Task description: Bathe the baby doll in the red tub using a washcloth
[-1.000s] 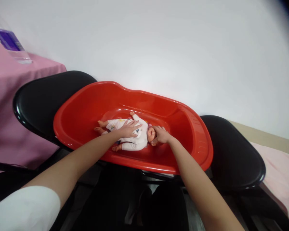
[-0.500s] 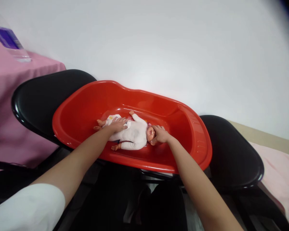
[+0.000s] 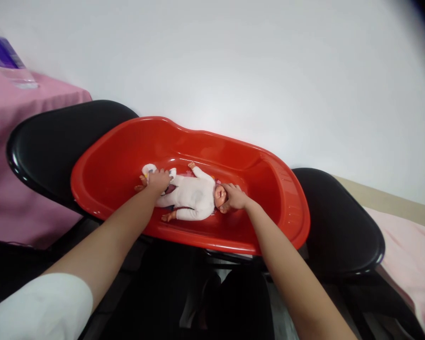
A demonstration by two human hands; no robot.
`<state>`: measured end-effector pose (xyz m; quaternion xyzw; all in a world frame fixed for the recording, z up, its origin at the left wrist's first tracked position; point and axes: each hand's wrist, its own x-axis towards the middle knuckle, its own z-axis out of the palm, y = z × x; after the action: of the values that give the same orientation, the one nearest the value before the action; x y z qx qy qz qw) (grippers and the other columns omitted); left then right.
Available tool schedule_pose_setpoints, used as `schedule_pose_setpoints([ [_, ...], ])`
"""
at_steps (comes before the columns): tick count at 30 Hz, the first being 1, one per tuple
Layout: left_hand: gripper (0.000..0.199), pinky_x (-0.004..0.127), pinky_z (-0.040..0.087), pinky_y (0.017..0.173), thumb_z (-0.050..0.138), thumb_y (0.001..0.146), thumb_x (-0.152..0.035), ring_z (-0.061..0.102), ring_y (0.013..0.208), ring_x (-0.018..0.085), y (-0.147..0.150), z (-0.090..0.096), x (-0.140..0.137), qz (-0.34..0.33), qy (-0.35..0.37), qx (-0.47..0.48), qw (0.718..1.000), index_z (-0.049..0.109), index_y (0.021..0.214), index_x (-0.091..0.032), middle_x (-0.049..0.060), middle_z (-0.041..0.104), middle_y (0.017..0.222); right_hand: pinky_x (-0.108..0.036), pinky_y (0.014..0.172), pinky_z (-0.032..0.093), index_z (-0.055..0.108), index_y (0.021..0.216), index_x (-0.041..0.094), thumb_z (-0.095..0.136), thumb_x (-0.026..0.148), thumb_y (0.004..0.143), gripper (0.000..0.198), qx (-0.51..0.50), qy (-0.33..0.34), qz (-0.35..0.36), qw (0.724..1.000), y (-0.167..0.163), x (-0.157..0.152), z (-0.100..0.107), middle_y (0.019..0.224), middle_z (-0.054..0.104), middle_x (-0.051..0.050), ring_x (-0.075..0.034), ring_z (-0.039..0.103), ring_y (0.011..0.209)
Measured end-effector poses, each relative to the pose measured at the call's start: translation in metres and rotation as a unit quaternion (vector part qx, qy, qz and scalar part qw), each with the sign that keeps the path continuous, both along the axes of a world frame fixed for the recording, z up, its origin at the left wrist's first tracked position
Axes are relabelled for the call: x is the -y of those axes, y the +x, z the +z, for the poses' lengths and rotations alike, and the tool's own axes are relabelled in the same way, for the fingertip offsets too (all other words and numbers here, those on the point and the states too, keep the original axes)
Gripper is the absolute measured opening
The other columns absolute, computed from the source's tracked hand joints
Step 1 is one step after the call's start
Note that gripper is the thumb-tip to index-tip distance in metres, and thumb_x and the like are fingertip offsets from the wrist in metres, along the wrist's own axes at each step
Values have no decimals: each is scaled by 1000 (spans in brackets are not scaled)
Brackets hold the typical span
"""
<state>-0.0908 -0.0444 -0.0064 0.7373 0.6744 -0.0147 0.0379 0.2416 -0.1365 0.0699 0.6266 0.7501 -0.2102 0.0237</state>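
A baby doll [image 3: 196, 193] with a white cloth body lies on its back inside a red baby bathtub [image 3: 127, 141], its head toward the right. My right hand [image 3: 235, 196] is curved around the top and side of the doll's head, the thumb near its cheek. Over the doll's legs, my left hand [image 3: 158, 180] is closed on a small white cloth [image 3: 148, 168] with coloured marks. Part of that cloth sticks out on either side of the fingers. Something pink shows beneath the doll's far side.
The tub rests across two black chair seats, the left seat [image 3: 56, 146] and the right seat [image 3: 336, 222]. A pink-covered table [image 3: 56, 92] with a clear, purple-labelled bottle [image 3: 3, 52] stands at the left. Behind is a white wall; pale pink fabric [image 3: 407, 255] lies at the right.
My left hand has moved left along the doll toward its feet and gathered up the white cloth, which lay flatter before. My right hand stays at the doll's head.
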Motion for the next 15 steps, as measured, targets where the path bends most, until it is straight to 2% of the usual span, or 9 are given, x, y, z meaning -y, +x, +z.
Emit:
schedule_pose_setpoints([
  [4, 44, 56, 41, 100, 41, 102, -36, 52, 125, 39, 7, 12, 5, 25, 20, 0, 999, 61, 128, -8, 26, 59, 131, -47, 109, 35, 32, 158, 29, 89, 40, 56, 118, -3, 3, 2, 1000, 1, 0, 0, 151, 45, -9, -39, 37, 137],
  [9, 40, 51, 47, 95, 48, 99, -34, 55, 120, 38, 14, 23, 11, 36, 86, 17, 995, 59, 125, -6, 25, 60, 128, -48, 108, 36, 31, 159, 29, 90, 40, 55, 119, 3, 1, 3, 1000, 0, -1, 0, 151, 46, -10, -39, 36, 137],
  [15, 35, 43, 51, 91, 40, 100, -26, 65, 112, 33, 17, 28, 8, 51, 29, 51, 997, 64, 119, -11, 21, 69, 118, -47, 110, 36, 32, 159, 28, 89, 41, 55, 119, 2, -4, 2, 1000, 0, -1, 1, 151, 45, -10, -39, 36, 137],
])
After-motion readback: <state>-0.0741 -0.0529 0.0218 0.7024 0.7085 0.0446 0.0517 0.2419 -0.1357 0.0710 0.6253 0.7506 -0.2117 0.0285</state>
